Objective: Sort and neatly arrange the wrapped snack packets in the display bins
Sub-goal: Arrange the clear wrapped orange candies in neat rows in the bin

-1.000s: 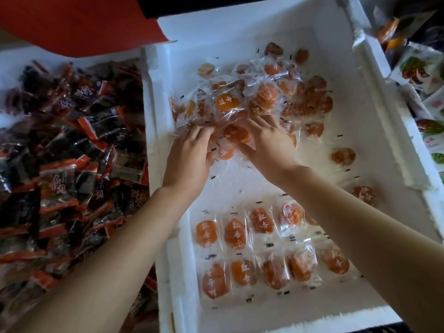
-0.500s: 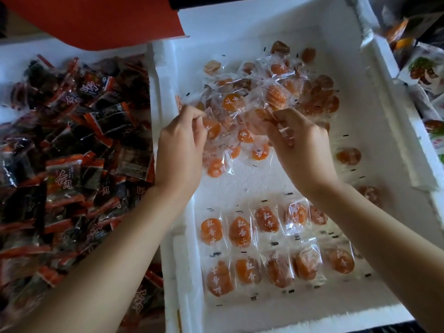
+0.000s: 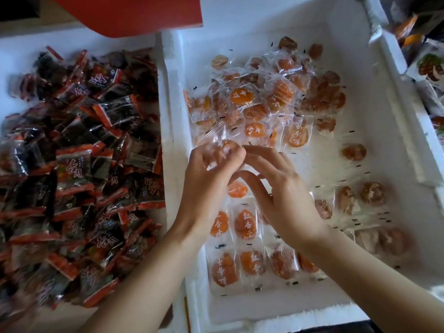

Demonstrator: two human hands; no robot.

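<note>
Over the bare middle of the white foam bin (image 3: 379,111), the left hand (image 3: 211,181) pinches a crinkly clear packet (image 3: 224,149); the right hand (image 3: 283,198) curls beside it, grip unclear.

left hand (image 3: 211,174) – clear packet (image 3: 224,147) in its fingers blurred | right hand (image 3: 281,188) hid part of the near rows (image 3: 245,224) | green packs (image 3: 430,66) – cut off at right edge

White characters 红杏干 stand on clear apricot packets (image 3: 245,224); script on the dark packets (image 3: 79,169) cannot be read
</note>
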